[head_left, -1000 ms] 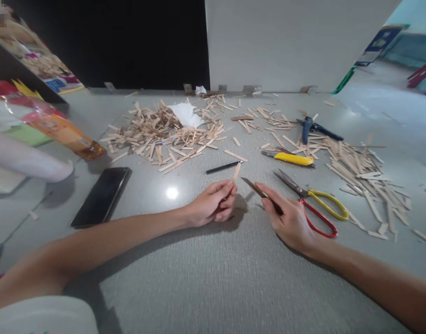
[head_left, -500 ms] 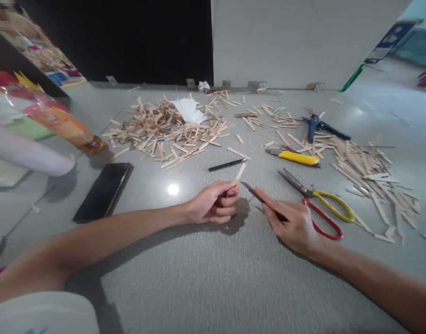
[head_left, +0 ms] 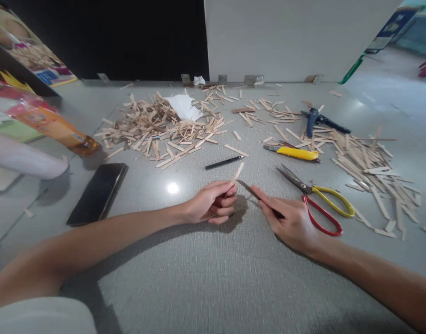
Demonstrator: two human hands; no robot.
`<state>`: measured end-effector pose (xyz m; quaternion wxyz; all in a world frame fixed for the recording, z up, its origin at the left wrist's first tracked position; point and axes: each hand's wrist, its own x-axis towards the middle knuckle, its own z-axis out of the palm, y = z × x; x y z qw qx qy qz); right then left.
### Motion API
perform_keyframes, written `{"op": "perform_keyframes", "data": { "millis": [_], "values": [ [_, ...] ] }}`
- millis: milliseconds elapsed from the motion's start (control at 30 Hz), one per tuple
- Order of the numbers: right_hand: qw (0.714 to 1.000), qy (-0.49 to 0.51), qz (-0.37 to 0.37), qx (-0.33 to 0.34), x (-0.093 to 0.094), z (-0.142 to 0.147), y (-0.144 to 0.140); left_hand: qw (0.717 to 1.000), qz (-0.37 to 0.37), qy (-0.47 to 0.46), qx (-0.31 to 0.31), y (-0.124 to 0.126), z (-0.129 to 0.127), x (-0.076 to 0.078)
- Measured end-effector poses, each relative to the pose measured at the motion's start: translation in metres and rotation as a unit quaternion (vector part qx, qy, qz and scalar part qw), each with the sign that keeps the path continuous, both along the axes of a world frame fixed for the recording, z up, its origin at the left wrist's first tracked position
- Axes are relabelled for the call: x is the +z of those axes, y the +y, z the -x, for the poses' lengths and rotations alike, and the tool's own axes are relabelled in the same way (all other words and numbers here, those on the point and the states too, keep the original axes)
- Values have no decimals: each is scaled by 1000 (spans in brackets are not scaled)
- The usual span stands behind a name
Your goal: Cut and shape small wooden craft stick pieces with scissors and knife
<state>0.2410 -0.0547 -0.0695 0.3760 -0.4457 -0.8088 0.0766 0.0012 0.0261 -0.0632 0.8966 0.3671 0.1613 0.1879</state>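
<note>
At the far left edge of the grey table (head_left: 213,278) lies an orange and red printed packet (head_left: 49,125); its lettering is too blurred to read. Just nearer lies a white rounded object (head_left: 21,160), cut off by the frame. Right of that a black smartphone (head_left: 98,192) lies face up with a dark screen and no visible brand. Behind it, toward the back edge, spreads a heap of wooden stick pieces (head_left: 157,130) with a crumpled white paper (head_left: 185,105) on top.

Near the middle of the table the left hand (head_left: 211,206) rests on the surface, fingers curled together and pinched on a short wooden craft stick (head_left: 238,171), which points up and away from the fingertips. Just beyond the stick lies a black pen (head_left: 224,162).

The right hand (head_left: 289,220) lies just right of the left, fingers closed round a slim knife (head_left: 249,191), forefinger laid along it; the blade tip sits at the base of the stick, right at the left fingertips.

Beside the right hand lie scissors (head_left: 317,199) with one red and one yellow handle loop, blades apart. Farther back is a yellow utility knife (head_left: 296,153), then blue-handled pliers (head_left: 317,119). A second scatter of wooden sticks (head_left: 369,167) covers the right side of the table. No readable label shows on any tool.
</note>
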Motion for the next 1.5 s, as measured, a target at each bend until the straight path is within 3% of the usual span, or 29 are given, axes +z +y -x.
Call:
{"op": "perform_keyframes", "data": {
  "millis": [333,633,1200,1333,1500],
  "values": [
    [1000,-24,-8,0,0,0,0,1000,-13,16,11,-2,-1,0],
    [997,7,75,-17,5,0,3,998,-36,51,12,-1,0,-1],
    [979,59,194,11,15,-5,11,997,-57,45,5,-5,1,-1],
    [984,51,172,22,13,-5,10,997,-67,42,3,-5,2,0],
    [999,-15,14,32,4,-3,3,995,-90,36,7,-5,1,-1]
  ]
}}
